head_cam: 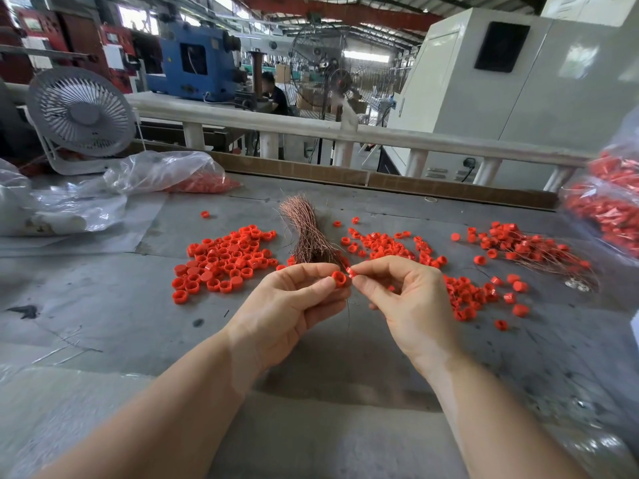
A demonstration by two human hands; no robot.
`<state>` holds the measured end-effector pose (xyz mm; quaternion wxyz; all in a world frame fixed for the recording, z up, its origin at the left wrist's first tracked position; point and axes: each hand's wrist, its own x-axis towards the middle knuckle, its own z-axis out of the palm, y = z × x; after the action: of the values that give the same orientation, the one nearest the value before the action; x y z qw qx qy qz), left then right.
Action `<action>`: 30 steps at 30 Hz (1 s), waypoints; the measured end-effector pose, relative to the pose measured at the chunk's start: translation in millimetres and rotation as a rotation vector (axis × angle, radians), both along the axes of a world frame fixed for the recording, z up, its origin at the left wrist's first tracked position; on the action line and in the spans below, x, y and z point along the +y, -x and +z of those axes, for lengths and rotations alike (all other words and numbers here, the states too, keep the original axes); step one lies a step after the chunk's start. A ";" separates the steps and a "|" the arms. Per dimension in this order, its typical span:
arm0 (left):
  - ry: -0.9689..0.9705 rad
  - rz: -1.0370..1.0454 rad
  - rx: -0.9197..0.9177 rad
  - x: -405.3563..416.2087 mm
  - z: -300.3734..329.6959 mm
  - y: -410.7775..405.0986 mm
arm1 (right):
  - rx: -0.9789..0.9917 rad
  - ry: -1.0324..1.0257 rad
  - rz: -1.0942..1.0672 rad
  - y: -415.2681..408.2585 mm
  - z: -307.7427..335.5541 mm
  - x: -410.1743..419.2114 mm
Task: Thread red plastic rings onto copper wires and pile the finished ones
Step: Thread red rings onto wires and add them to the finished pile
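While the left hand pinches a light, rigid red ring by its rim above the tabletop's middle, the right hand's grip pinches a smaller red piece beside it, likely slippery; thin wire bends easily.

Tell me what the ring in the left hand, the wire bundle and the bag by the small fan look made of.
Ring: red moulded plastic, apparently smooth and opaque.
Wire bundle: copper by its pinkish metallic glint, thin strands.
Bag: thin clear plastic film, crinkled and glossy, red pieces visible through it.

two hands, two fans, three bags
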<state>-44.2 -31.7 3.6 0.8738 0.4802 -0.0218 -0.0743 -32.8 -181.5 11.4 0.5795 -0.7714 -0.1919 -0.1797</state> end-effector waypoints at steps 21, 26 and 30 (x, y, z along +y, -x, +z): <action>-0.042 -0.007 -0.016 1.4 0.2 -0.1 | -0.160 0.153 -0.034 3.0 -0.7 4.3; -0.047 -0.003 -0.015 1.6 1.0 0.2 | -0.174 0.147 -0.040 3.2 -0.4 4.6; -0.047 -0.002 -0.016 2.3 1.7 0.9 | -0.175 0.147 -0.054 3.1 -0.7 5.2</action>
<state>-45.1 -29.4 5.3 0.8620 0.5011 -0.0275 -0.0716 -35.9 -176.3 10.7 0.4975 -0.7979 -0.2337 -0.2474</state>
